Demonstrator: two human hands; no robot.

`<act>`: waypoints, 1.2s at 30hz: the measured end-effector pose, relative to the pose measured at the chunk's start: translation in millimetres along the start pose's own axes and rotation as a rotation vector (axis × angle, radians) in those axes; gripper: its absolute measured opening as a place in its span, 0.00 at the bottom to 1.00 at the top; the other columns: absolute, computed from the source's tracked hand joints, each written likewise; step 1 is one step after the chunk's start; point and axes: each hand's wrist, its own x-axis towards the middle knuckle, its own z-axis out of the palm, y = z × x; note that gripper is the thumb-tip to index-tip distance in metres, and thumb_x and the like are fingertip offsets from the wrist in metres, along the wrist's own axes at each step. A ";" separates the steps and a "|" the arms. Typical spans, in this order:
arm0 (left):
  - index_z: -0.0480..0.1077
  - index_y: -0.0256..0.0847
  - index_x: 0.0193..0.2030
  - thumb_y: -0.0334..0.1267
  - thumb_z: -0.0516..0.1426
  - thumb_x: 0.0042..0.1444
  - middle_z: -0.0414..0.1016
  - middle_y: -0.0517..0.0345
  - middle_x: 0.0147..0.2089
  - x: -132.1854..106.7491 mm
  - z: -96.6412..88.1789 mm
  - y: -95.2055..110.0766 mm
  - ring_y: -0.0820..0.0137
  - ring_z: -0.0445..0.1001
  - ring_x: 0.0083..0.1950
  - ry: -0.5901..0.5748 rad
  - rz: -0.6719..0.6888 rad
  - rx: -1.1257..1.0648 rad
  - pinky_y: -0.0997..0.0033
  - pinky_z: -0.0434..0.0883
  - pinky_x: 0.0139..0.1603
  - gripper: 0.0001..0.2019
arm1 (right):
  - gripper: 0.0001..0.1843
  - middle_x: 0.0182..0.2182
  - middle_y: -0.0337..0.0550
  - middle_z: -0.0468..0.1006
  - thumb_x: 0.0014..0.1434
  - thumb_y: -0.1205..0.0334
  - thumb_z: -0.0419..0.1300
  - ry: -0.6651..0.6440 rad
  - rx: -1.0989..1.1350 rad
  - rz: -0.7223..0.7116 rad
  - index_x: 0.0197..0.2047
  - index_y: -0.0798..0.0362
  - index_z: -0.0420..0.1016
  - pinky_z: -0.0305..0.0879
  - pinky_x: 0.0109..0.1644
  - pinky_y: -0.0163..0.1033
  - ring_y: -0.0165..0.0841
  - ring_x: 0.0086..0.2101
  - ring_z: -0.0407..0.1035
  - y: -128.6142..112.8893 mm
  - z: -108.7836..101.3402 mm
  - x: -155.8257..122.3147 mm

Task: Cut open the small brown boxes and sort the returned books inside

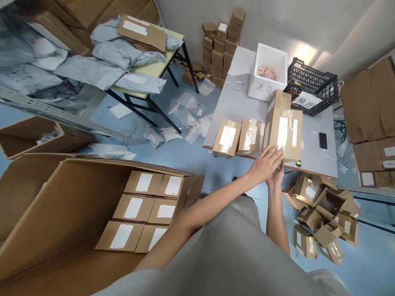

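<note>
Several taped cardboard boxes with white labels are grouped at the near edge of the grey table (233, 88). My left hand (267, 163) lies across the near lower corner of the taller cardboard box (282, 127), fingers pressed together on it. Just below, my right hand (275, 177) holds the same box from beneath its near edge, thumb upward; its fingers are partly hidden. Left of my hands are two smaller boxes, a taped box (226, 137) and a narrower box (248, 136). Behind the taller box, another box (282, 99) shows its top.
A white bin (267, 72) and a black crate (311, 86) stand at the table's back; a phone (322, 140) lies right. A large carton (77, 201) at left holds labelled boxes. Opened boxes (324, 218) litter the right floor. Grey parcels (114, 57) cover another table.
</note>
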 end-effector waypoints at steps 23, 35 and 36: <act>0.77 0.42 0.70 0.36 0.56 0.71 0.79 0.42 0.72 -328.4 18.8 -54.0 0.51 0.72 0.78 0.432 -1.416 -0.071 0.40 0.62 0.86 0.22 | 0.12 0.51 0.43 0.92 0.71 0.50 0.66 -0.643 -0.496 0.721 0.52 0.45 0.83 0.82 0.58 0.43 0.37 0.48 0.87 153.4 117.5 6.2; 0.79 0.35 0.62 0.33 0.65 0.62 0.85 0.39 0.60 -580.3 23.4 -40.6 0.49 0.82 0.65 0.902 -2.339 -0.750 0.51 0.77 0.70 0.21 | 0.17 0.59 0.54 0.89 0.75 0.55 0.60 -1.582 -1.479 0.202 0.58 0.53 0.84 0.73 0.72 0.49 0.45 0.62 0.82 358.4 291.4 -177.8; 0.80 0.35 0.60 0.33 0.66 0.63 0.86 0.39 0.57 -590.6 30.9 -42.1 0.50 0.83 0.62 0.933 -2.360 -0.779 0.51 0.78 0.67 0.19 | 0.18 0.61 0.56 0.88 0.75 0.55 0.59 -1.649 -1.598 0.153 0.60 0.54 0.83 0.73 0.72 0.50 0.47 0.63 0.81 377.8 295.4 -185.2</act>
